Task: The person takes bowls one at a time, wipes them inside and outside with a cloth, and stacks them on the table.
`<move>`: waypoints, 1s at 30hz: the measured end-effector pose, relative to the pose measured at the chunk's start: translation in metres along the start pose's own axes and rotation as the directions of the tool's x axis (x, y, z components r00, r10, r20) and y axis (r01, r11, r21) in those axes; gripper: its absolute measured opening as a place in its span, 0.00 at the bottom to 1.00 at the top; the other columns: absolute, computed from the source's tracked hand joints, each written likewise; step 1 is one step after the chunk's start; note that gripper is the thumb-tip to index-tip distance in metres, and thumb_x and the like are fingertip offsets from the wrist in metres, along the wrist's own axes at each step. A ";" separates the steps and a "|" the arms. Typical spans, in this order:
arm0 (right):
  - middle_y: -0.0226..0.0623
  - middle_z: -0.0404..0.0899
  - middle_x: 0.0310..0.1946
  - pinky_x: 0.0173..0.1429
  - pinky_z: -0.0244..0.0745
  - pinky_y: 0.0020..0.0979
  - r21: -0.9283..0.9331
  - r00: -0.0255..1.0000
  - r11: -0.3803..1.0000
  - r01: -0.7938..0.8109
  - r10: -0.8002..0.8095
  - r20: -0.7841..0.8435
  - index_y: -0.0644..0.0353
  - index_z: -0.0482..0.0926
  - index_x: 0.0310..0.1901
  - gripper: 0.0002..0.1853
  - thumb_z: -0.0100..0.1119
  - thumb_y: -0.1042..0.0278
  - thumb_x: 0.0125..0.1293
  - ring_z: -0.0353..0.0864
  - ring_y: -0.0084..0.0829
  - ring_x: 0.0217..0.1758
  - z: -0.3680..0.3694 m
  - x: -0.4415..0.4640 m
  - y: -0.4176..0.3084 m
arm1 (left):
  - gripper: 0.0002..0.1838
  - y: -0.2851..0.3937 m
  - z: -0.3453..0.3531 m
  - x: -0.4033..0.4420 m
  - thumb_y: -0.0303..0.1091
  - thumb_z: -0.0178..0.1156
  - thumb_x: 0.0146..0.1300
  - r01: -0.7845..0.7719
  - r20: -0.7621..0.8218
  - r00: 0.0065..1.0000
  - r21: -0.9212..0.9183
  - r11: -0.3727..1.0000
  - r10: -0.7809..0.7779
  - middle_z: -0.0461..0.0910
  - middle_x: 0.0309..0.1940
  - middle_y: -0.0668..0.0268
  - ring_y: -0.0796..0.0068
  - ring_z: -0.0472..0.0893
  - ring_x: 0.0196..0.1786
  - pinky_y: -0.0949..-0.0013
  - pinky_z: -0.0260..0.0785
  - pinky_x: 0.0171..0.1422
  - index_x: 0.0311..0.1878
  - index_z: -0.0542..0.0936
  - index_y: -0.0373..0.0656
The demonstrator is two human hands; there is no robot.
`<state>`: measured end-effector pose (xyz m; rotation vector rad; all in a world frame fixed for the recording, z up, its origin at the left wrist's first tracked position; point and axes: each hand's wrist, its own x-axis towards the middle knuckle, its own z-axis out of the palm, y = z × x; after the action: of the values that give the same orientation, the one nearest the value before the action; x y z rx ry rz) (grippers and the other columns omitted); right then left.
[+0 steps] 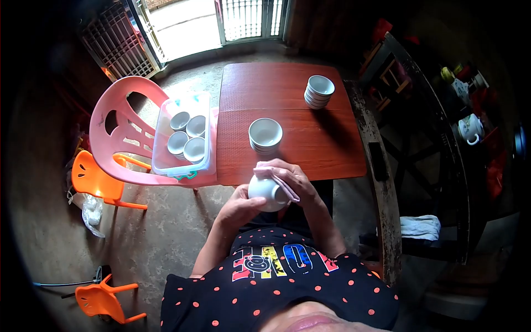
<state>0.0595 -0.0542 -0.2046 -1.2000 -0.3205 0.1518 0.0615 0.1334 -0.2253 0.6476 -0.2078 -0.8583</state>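
Note:
A white bowl [261, 191] is tipped on its side in front of my chest, its foot facing right. My left hand [241, 203] grips it from the left, thumb along its outer wall. With my right hand [293, 180] I press a folded pale pink cloth [283, 187] against the bowl's outside, near the foot. Just beyond my hands, a stack of white bowls [265, 134] stands upright on the red-brown table [235, 119]. Another bowl stack [319, 92] sits toward the table's far right corner.
Left of the table, a clear plastic bin [160, 157] holding several stacked bowls rests on a pink chair [105, 130]. Orange chairs [91, 177] stand at the left. A dark wooden frame [387, 210] runs along the right side. A white cloth [419, 227] lies at the lower right.

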 end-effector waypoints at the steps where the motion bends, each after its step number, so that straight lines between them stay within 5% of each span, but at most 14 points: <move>1: 0.45 0.78 0.49 0.57 0.73 0.31 0.067 0.996 0.995 -0.067 0.071 -0.049 0.67 0.76 0.52 0.18 0.48 0.60 0.71 0.78 0.35 0.53 -0.001 -0.001 0.000 | 0.23 -0.003 -0.003 0.004 0.28 0.65 0.56 -0.030 0.025 0.999 -0.054 0.998 0.031 0.79 0.48 0.57 0.68 0.79 0.52 0.63 0.70 0.61 0.54 0.73 0.30; 3: 0.49 0.77 0.50 0.58 0.73 0.35 -0.613 0.864 0.705 0.356 -0.498 -0.071 0.67 0.71 0.57 0.20 0.49 0.62 0.69 0.77 0.41 0.55 0.004 -0.001 0.018 | 0.25 -0.008 -0.007 0.011 0.29 0.65 0.55 -0.105 -0.039 0.994 -0.129 0.986 0.101 0.78 0.49 0.56 0.64 0.79 0.52 0.60 0.70 0.62 0.56 0.71 0.30; 4: 0.52 0.73 0.54 0.62 0.69 0.40 -0.888 0.729 0.390 0.245 -0.678 -0.097 0.67 0.65 0.61 0.23 0.50 0.66 0.68 0.74 0.45 0.59 0.021 -0.011 0.028 | 0.27 -0.011 -0.006 0.014 0.29 0.65 0.56 -0.176 -0.064 0.984 -0.162 0.971 0.168 0.77 0.51 0.55 0.63 0.79 0.53 0.58 0.69 0.63 0.58 0.69 0.31; 7: 0.51 0.67 0.60 0.68 0.61 0.39 -0.796 0.708 0.604 0.039 -0.578 -0.405 0.62 0.67 0.61 0.21 0.46 0.65 0.69 0.69 0.44 0.64 0.044 -0.023 0.044 | 0.29 -0.013 -0.005 0.015 0.30 0.65 0.56 -0.147 -0.071 0.988 -0.227 0.963 0.134 0.76 0.53 0.54 0.62 0.78 0.55 0.56 0.68 0.64 0.60 0.67 0.31; 9: 0.50 0.69 0.59 0.66 0.63 0.37 -0.545 0.855 0.787 0.291 -0.470 -0.221 0.63 0.75 0.54 0.18 0.45 0.64 0.68 0.70 0.42 0.63 0.017 -0.015 0.035 | 0.29 -0.010 -0.010 0.009 0.30 0.65 0.56 -0.047 -0.010 0.999 -0.289 0.956 0.046 0.76 0.52 0.55 0.62 0.78 0.55 0.57 0.70 0.63 0.60 0.68 0.31; 10: 0.48 0.70 0.59 0.66 0.63 0.36 -0.334 0.968 0.926 0.178 -0.225 -0.107 0.62 0.81 0.46 0.16 0.47 0.63 0.67 0.70 0.39 0.62 0.009 -0.008 0.009 | 0.29 -0.009 -0.013 0.005 0.30 0.65 0.57 0.011 0.025 1.000 -0.318 0.948 -0.003 0.76 0.52 0.55 0.63 0.78 0.55 0.57 0.70 0.63 0.60 0.68 0.32; 13: 0.43 0.75 0.55 0.64 0.65 0.36 -0.384 0.907 0.921 0.064 0.107 0.408 0.58 0.82 0.48 0.16 0.48 0.63 0.66 0.72 0.37 0.60 -0.009 0.006 -0.026 | 0.30 -0.020 -0.009 -0.001 0.30 0.68 0.54 0.066 0.109 0.994 -0.340 0.938 -0.031 0.77 0.51 0.55 0.63 0.79 0.53 0.61 0.73 0.60 0.59 0.69 0.32; 15: 0.46 0.76 0.51 0.64 0.65 0.38 -0.137 0.959 0.990 -0.021 0.059 0.278 0.59 0.82 0.47 0.15 0.48 0.66 0.66 0.73 0.40 0.59 -0.002 0.004 -0.024 | 0.31 -0.016 -0.005 -0.001 0.30 0.69 0.53 0.033 0.083 0.997 -0.338 0.940 -0.005 0.77 0.51 0.55 0.63 0.79 0.53 0.62 0.73 0.60 0.59 0.69 0.31; 18: 0.49 0.75 0.52 0.66 0.64 0.39 -0.539 0.870 0.730 0.420 -0.493 0.010 0.63 0.78 0.49 0.15 0.47 0.71 0.64 0.72 0.41 0.62 0.012 -0.001 0.008 | 0.27 -0.013 0.000 0.002 0.28 0.67 0.55 -0.149 -0.077 0.988 -0.274 0.950 0.133 0.78 0.50 0.57 0.66 0.79 0.53 0.63 0.70 0.62 0.57 0.71 0.32; 19: 0.48 0.74 0.54 0.67 0.63 0.37 -0.722 0.799 0.590 0.361 -0.595 -0.086 0.64 0.75 0.52 0.17 0.44 0.67 0.67 0.71 0.39 0.62 0.026 -0.004 0.018 | 0.26 -0.015 -0.001 0.004 0.28 0.67 0.55 -0.168 -0.079 0.984 -0.156 0.973 0.157 0.78 0.50 0.58 0.66 0.79 0.53 0.63 0.70 0.62 0.57 0.71 0.32; 21: 0.47 0.73 0.57 0.68 0.61 0.35 -0.036 0.807 0.949 0.314 -0.287 -0.516 0.65 0.75 0.54 0.19 0.40 0.64 0.70 0.71 0.37 0.63 0.039 -0.009 0.042 | 0.25 -0.015 -0.008 0.007 0.27 0.66 0.56 -0.189 -0.073 0.978 0.096 0.977 0.197 0.78 0.50 0.59 0.67 0.79 0.53 0.64 0.69 0.62 0.56 0.72 0.32; 23: 0.44 0.72 0.58 0.68 0.61 0.35 0.226 0.933 0.950 0.216 -0.132 -0.336 0.67 0.75 0.53 0.20 0.41 0.63 0.70 0.68 0.36 0.64 0.013 -0.008 0.039 | 0.24 -0.013 -0.011 0.003 0.28 0.65 0.57 -0.100 -0.087 0.990 0.148 0.984 0.113 0.78 0.50 0.59 0.67 0.79 0.52 0.64 0.69 0.62 0.56 0.72 0.32; 27: 0.47 0.73 0.55 0.67 0.63 0.36 -0.214 0.967 0.944 0.250 -0.256 0.004 0.65 0.73 0.56 0.19 0.43 0.64 0.70 0.72 0.39 0.61 -0.012 0.001 0.013 | 0.26 -0.006 -0.017 0.005 0.32 0.63 0.60 0.015 0.000 1.000 -0.295 0.955 -0.016 0.76 0.53 0.56 0.64 0.78 0.55 0.61 0.67 0.65 0.60 0.69 0.33; 30: 0.52 0.68 0.58 0.69 0.60 0.39 -0.765 0.743 0.493 0.415 -0.669 -0.028 0.63 0.68 0.59 0.19 0.41 0.62 0.72 0.66 0.45 0.66 0.016 -0.002 0.032 | 0.28 -0.018 -0.029 0.016 0.34 0.59 0.63 -0.067 -0.045 0.998 -0.519 0.852 0.052 0.73 0.58 0.54 0.59 0.74 0.61 0.56 0.61 0.70 0.64 0.64 0.34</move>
<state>0.0545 -0.0291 -0.2301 -1.8155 -0.4854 -0.8372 0.0726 0.1261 -0.2605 0.1405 0.0376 -0.7985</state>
